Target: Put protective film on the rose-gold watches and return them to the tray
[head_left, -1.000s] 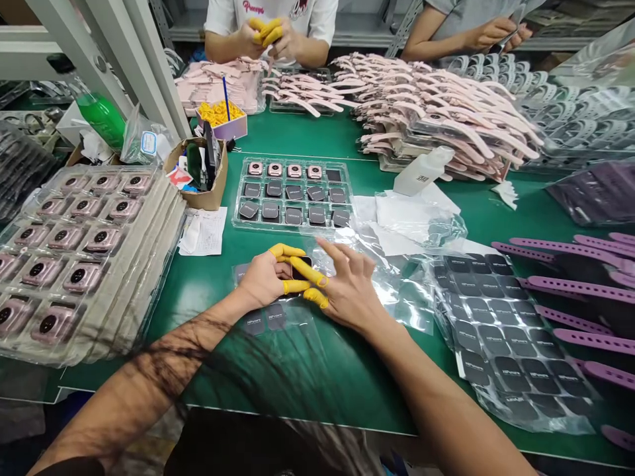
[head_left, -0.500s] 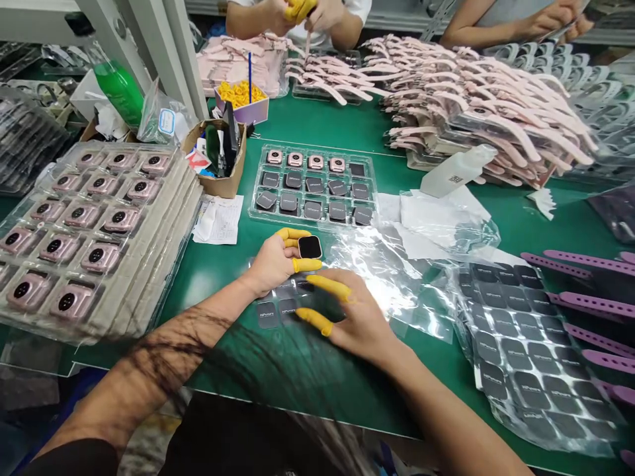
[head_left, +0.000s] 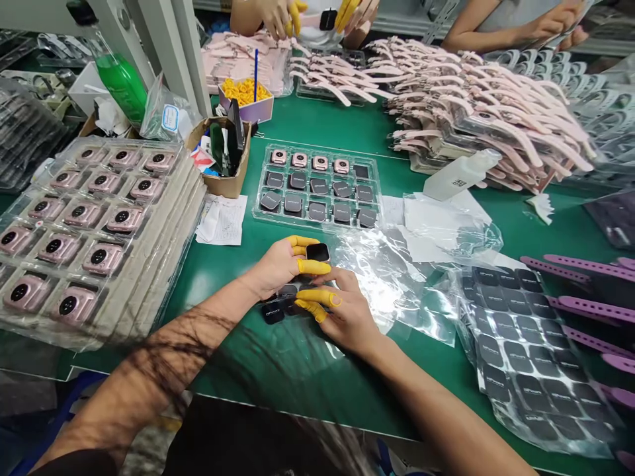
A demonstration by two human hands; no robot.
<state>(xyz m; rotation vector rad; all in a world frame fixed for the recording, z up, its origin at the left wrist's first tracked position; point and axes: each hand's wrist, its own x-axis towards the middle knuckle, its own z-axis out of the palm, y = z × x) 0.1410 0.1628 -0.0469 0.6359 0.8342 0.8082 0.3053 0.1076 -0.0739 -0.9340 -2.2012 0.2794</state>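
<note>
Head view: keeps a dark-faced watch [head_left: 317,252] pinched in the left hand [head_left: 278,268], between yellow-covered thumb and fingers, held just above the green table [head_left: 347,125], the screen tipped flatter than half a second ago. No longer has the right hand [head_left: 347,311] at the watch, as a second ago; brings it down instead at a small sheet of printed squares [head_left: 272,313], just beside the left wrist. Shows right thumb and index, also yellow-covered, drawn narrowly together at the squares; cannot tell whether anything is caught between them. Shows the squares darker and differently angled than half a second ago, so probably shifted or lifted by that touch. For the work in hand, likely means attention passing from the watch to the sheet, with the left hand only holding. Leaves the clear tray [head_left: 258,192], with pink watches [head_left: 299,159] and loose dark squares [head_left: 294,203], apparently undisturbed beyond the hands.
</note>
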